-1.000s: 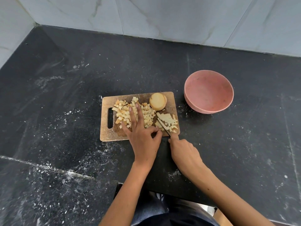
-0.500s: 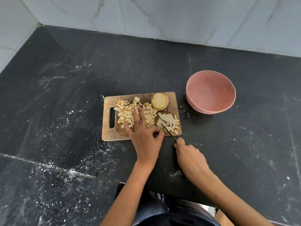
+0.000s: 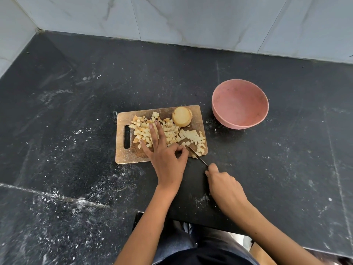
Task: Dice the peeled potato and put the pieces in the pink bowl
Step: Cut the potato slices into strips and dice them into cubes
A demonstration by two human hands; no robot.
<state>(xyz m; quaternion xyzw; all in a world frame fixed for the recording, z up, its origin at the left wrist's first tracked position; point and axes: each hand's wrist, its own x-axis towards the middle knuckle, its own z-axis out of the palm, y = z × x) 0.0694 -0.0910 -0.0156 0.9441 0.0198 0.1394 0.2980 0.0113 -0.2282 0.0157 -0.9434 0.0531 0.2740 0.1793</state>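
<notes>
Pulling my knife (image 3: 197, 158) nearward, right hand (image 3: 225, 186) gripping it; left hand (image 3: 166, 159) flat on dice (image 3: 152, 131); potato end (image 3: 181, 116) uncut, pink bowl (image 3: 217, 113) unfilled.

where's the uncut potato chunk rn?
Head view: the round, pale-yellow uncut potato chunk sits at the far right corner of the wooden cutting board, between the diced pile and the pink bowl.

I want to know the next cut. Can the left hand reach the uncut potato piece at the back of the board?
Probably yes. The left hand rests on the dice, and the potato piece lies just beyond its fingertips with nothing between.
</notes>
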